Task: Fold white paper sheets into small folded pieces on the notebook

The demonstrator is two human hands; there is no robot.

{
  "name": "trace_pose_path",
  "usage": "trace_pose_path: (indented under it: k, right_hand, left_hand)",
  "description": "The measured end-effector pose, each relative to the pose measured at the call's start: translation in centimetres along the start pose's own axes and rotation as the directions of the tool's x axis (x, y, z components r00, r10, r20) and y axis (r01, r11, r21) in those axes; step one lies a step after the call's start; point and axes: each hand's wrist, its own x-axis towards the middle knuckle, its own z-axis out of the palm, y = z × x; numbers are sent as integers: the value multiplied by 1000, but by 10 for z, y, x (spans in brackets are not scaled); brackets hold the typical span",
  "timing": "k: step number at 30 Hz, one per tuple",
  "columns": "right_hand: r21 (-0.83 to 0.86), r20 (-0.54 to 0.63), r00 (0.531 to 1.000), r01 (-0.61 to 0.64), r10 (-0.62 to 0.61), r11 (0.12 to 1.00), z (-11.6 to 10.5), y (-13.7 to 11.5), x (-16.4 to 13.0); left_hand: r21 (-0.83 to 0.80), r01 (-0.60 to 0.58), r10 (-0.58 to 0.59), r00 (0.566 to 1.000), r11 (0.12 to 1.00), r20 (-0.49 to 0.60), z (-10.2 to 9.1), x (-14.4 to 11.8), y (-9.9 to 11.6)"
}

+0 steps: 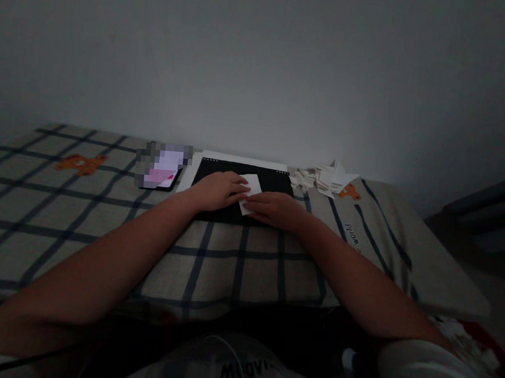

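White paper (251,190) pinned flat on black mat (244,179) at bed's (101,218) far edge; left hand (217,189) and right hand (277,209) press it, likely creasing. Folded scraps (325,178) piled right.

- Overall: we record a dim, underexposed view with a grey cast.
- Brightest areas: the white paper (251,190) and the paper scraps (323,178) at the bed's far edge.
- Foreground: our lap falls into near-black shadow.
- Distortion: wide-angle bending at the corners.
- Blur: one pixelated patch over the phone (162,167).
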Motion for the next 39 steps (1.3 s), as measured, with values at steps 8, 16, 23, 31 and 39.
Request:
trace_pose_path:
  k: [8, 16, 23, 31, 39]
  right_hand:
    - [64, -229, 902, -361, 366, 930, 5, 27, -5]
    - [72, -155, 878, -446, 452, 892, 12, 32, -6]
    - [455, -62, 785, -527, 616, 718, 4, 24, 1]
    - [756, -100, 652, -442, 751, 484, 2, 31, 0]
    - [879, -11, 665, -349, 747, 324, -2, 22, 4]
  left_hand:
    - [31, 43, -45, 997, 999, 62, 4, -2, -1]
    - [18, 49, -50, 996, 999, 69, 4, -1, 0]
    - [40, 65, -66, 998, 997, 24, 3, -1, 3]
    - [52, 52, -41, 980, 997, -193, -10, -3, 2]
    - [113, 31, -1, 966, 993, -259, -11, -2, 5]
